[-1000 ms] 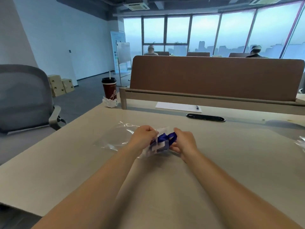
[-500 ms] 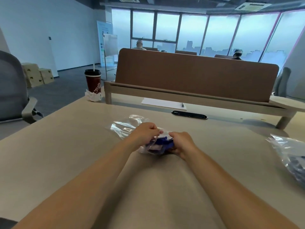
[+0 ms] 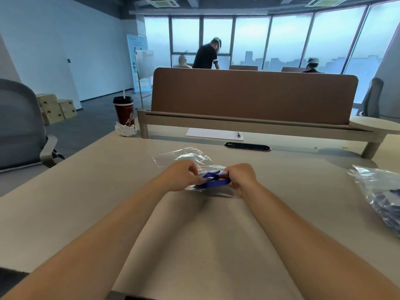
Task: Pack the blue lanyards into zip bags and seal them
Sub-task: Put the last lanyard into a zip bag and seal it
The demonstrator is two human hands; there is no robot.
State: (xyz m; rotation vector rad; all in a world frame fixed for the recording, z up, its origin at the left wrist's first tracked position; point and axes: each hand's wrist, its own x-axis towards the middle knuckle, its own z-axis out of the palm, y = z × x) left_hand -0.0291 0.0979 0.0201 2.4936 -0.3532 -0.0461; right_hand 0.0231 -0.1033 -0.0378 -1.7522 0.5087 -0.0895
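Observation:
A folded blue lanyard (image 3: 213, 180) lies inside a small clear zip bag (image 3: 211, 169) at the middle of the beige table (image 3: 86, 202). My left hand (image 3: 181, 177) pinches the bag's left end with curled fingers. My right hand (image 3: 241, 177) grips its right end, fingers curled over the plastic and the lanyard. Another clear bag (image 3: 184, 155) lies flat just behind my hands. At the right edge rests a large clear bag (image 3: 381, 195) with several blue lanyards inside.
A dark red cup (image 3: 124, 112) with a straw stands at the table's far left, on crumpled paper. A white sheet (image 3: 213, 134) with a pen (image 3: 238, 134) lies under the brown divider (image 3: 253, 96). A grey chair (image 3: 19, 124) stands left. People are behind the divider.
My hands have drawn slightly apart along the bag, and more of the blue lanyard shows between them. The camera has tilted up a little; a person now stands behind the divider.

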